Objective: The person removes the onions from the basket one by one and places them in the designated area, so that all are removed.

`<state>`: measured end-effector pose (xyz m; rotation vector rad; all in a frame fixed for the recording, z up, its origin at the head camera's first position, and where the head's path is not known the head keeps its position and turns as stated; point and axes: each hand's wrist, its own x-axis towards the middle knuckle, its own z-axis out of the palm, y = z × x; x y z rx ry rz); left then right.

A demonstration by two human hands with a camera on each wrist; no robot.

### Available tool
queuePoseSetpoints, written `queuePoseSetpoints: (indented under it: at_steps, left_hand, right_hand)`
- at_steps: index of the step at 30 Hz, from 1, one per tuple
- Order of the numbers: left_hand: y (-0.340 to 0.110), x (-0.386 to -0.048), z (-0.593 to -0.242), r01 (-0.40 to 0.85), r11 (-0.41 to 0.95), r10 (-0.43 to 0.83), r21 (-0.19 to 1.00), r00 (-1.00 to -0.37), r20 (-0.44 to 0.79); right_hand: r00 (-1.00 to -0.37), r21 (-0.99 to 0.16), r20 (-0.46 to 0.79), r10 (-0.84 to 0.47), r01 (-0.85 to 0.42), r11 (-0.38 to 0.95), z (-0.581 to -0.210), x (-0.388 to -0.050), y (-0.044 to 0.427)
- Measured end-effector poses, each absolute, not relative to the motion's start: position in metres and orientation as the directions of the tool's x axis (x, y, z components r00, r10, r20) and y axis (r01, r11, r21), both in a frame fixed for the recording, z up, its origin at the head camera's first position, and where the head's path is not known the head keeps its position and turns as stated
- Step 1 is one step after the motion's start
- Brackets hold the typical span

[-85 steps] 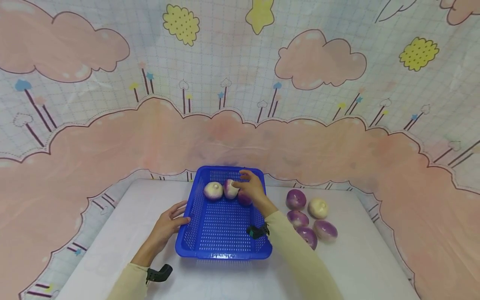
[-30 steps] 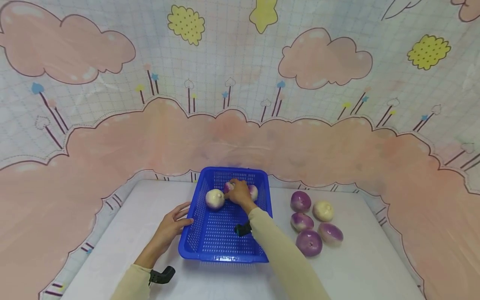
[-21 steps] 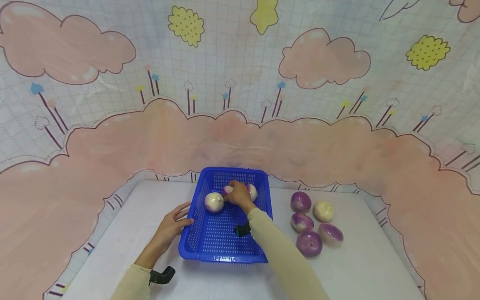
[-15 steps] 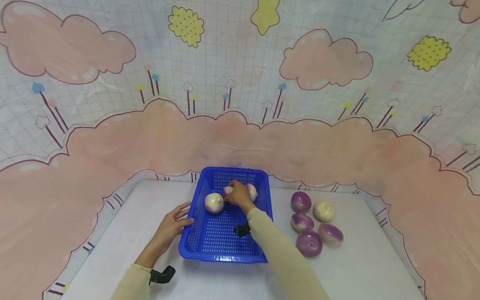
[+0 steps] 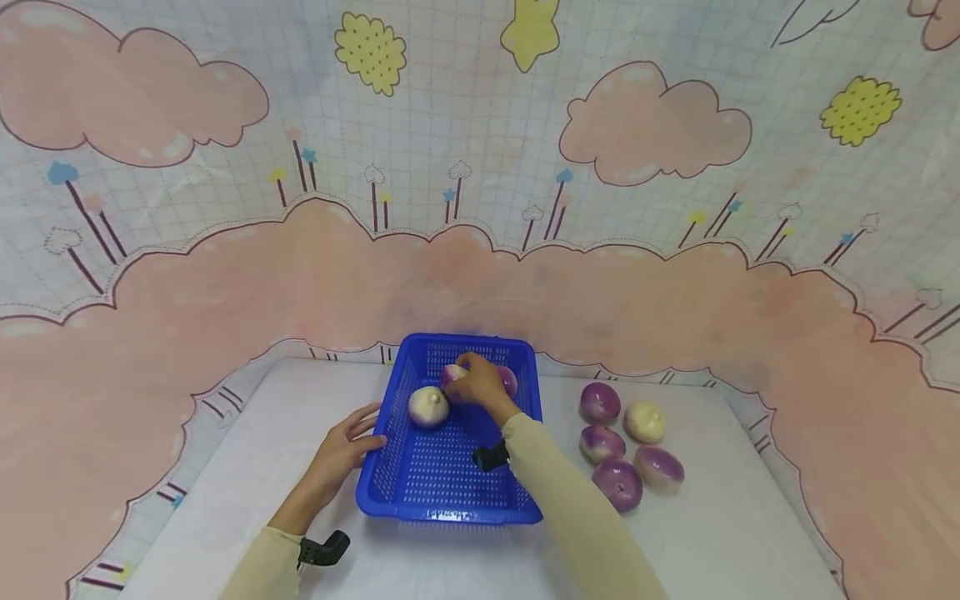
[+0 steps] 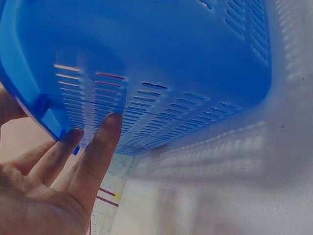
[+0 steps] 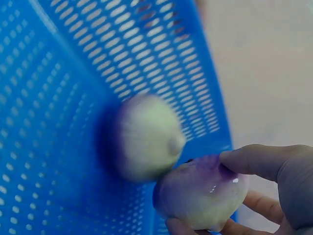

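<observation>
A blue perforated plastic basket point(image 5: 450, 515) stands on the table. My left hand point(image 5: 341, 454) holds its left rim, thumb over the edge; in the left wrist view, fingertips point(image 6: 110, 122) touch the outer wall. Inside the basket, my right hand point(image 5: 480, 383) grips a glossy purple-and-white onion point(image 7: 203, 193) between thumb and fingers. This onion touches or nearly touches a whiter onion point(image 7: 149, 139), also the left one in the head view. Another purple onion point(image 5: 508, 382) lies behind my right hand, partly hidden.
Right of the basket, several onions lie close together on the white table, among them a pale one point(image 5: 645, 422) and a purple one point(image 5: 617, 486). A patterned cloth point(image 5: 480, 287) hangs behind the table. Black wrist cameras point(image 5: 326, 550) jut from both wrists.
My right hand has moved left from the basket's right side and taken hold of the middle onion. The left onion has shifted toward the front, and the right one has rolled. My left hand stays put.
</observation>
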<state>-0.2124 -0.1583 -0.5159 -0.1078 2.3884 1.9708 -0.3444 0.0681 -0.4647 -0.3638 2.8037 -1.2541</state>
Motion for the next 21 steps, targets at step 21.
queuePoseSetpoints:
  at_steps: [21]
  left_hand:
    - [-0.150,-0.196,-0.521,-0.070,0.192,-0.059,0.979,-0.997,-0.059]
  right_hand:
    - [-0.942,-0.842,0.080,-0.326,-0.239,0.483,-0.422,-0.295,0.082]
